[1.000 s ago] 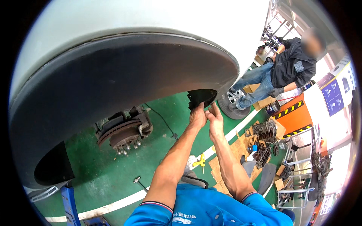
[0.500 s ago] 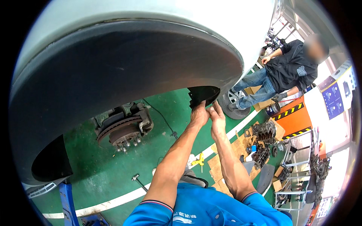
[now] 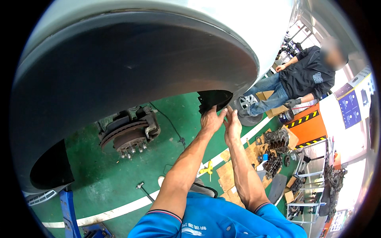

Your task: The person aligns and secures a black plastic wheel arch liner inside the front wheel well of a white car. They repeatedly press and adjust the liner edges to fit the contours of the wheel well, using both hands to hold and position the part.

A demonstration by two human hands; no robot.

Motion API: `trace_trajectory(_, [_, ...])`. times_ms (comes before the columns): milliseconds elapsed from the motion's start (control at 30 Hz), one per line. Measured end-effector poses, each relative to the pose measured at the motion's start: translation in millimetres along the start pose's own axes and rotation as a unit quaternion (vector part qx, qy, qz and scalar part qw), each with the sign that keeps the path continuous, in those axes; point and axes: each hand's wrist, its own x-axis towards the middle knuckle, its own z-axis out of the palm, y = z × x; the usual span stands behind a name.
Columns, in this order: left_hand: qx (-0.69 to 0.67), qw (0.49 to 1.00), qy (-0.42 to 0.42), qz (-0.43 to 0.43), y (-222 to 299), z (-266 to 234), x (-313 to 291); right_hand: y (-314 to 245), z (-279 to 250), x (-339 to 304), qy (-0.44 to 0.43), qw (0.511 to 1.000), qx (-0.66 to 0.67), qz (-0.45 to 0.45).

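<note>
The dark wheel arch liner (image 3: 131, 63) of a raised white car (image 3: 254, 23) curves overhead. At its lower right end is a black flap (image 3: 214, 98) with a jagged left edge. My left hand (image 3: 212, 120) is closed on the bottom edge of this end; some of its fingertips are hidden against the black part. Close beside it, my right hand (image 3: 233, 126) points upward, its fingers stretched and slightly apart, tips near the same edge. No tool shows in either hand. Below and to the left sits a brake disc (image 3: 129, 137) with its wheel studs and caliper.
A blue lift post (image 3: 69, 212) stands at lower left. On the green floor lie a hammer-like tool (image 3: 146, 191) and a yellow object (image 3: 207, 168). Engine parts (image 3: 274, 163) rest on cardboard at right. Beyond them a person (image 3: 305, 73) stands by a wheel (image 3: 247, 108).
My right hand has drawn slightly apart from the left, and its fingers have straightened. The left hand stays at the liner's edge. The view has shifted a little.
</note>
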Motion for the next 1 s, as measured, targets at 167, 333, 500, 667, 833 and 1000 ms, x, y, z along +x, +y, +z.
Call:
trace_trajectory(167, [0.022,0.999,0.048,-0.007,7,8,-1,0,-4,2,0.002,0.999,0.051,0.005])
trace_trajectory(333, [0.035,0.993,0.111,0.034,-6,22,3,2,-5,4,0.000,0.997,0.074,0.011])
trace_trajectory(500, [0.051,0.991,0.114,0.038,-8,27,5,4,-9,6,-0.001,0.997,0.081,0.010])
trace_trajectory(667, [0.051,0.992,0.109,0.042,-12,25,7,5,-9,8,-0.005,0.996,0.084,0.013])
trace_trajectory(833, [0.052,0.991,0.114,0.048,-11,22,6,4,-8,8,0.001,0.997,0.079,0.013])
trace_trajectory(1000, [0.066,0.992,0.101,0.039,-8,21,4,4,-10,7,0.006,0.997,0.074,0.012])
